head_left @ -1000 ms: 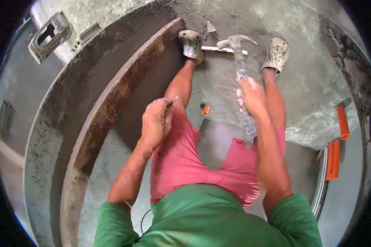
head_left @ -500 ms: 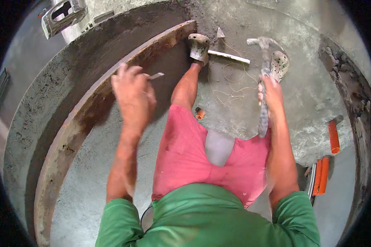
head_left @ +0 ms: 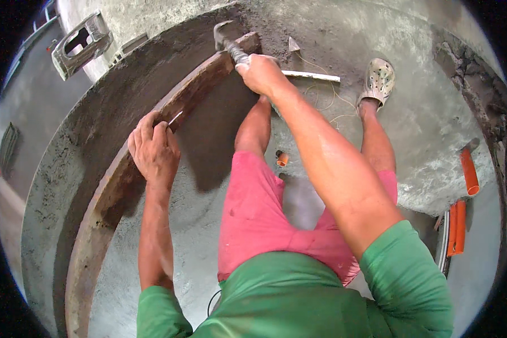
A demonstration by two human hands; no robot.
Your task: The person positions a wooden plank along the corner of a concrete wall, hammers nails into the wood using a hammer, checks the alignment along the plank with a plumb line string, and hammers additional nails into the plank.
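My right hand (head_left: 260, 73) is closed around the handle of a cement-crusted hammer (head_left: 236, 52). Its head lies over the far end of the curved, rusty-brown board (head_left: 89, 242); whether the two touch I cannot tell. My left hand (head_left: 155, 149) is at the board's upper edge, farther down its length. Between its thumb and fingers it pinches a thin, pale, pointed piece (head_left: 176, 119), whose kind is too small to make out. Outside the board curves a grey concrete wall (head_left: 62, 169), with a gap between them. My right arm reaches across my body and hides my left shoe.
A white strip (head_left: 312, 75) lies on the floor beside loose string (head_left: 327, 104) and a small pointed trowel-like piece (head_left: 294, 44). Orange pipe stubs (head_left: 470, 172) stand at the right, near a rough broken edge (head_left: 479, 90). A short orange pipe (head_left: 282, 160) sits between my legs.
My right hand has carried the hammer leftward across to the board's far end. My left hand has come down and left onto the board's edge, still holding the pale piece.
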